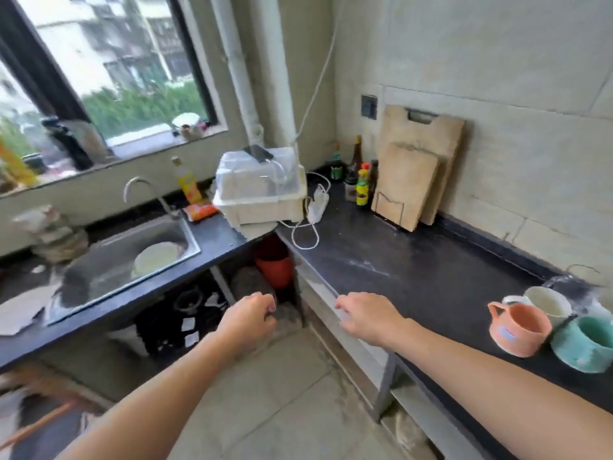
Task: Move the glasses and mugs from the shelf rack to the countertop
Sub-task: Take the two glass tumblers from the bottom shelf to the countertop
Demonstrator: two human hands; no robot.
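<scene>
Three mugs stand together at the right end of the dark countertop (414, 260): an orange mug (517, 328), a white mug (547, 302) behind it, and a teal mug (585, 343) at the frame's edge. A clear glass (564, 283) shows blurred behind them. My left hand (250, 315) hovers over the floor gap at the counter corner, fingers curled, holding nothing. My right hand (366, 315) is at the counter's front edge, fingers loosely bent and apart, empty. No shelf rack is in view.
A lidded white dish box (262, 187) with a phone on top stands at the counter corner beside a cable and power strip (316, 202). Sauce bottles (361, 180) and cutting boards (414, 174) stand at the back wall. The sink (132, 260) holds a bowl on the left.
</scene>
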